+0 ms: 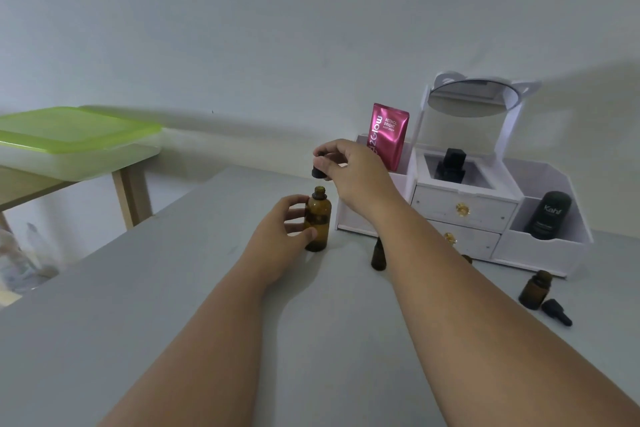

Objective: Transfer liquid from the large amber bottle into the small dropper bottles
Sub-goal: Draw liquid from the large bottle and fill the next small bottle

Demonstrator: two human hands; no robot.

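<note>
The large amber bottle [317,218] stands upright on the grey table [173,305] with its mouth uncovered. My left hand [280,232] grips its body from the left. Just above the bottle's mouth, my right hand [349,172] pinches a black dropper cap [317,173]. A small amber dropper bottle [378,256] stands partly hidden behind my right forearm. Another small amber bottle [535,289] stands uncapped at the right, with a black dropper cap [556,312] lying beside it. A third small bottle [467,259] barely shows past my forearm.
A white cosmetics organiser [540,246] with drawers and a mirror [474,97] stands at the back right; it holds a pink sachet [389,135], a black bottle [450,165] and a black tube [547,215]. A green-lidded box [76,135] sits on a wooden table at left.
</note>
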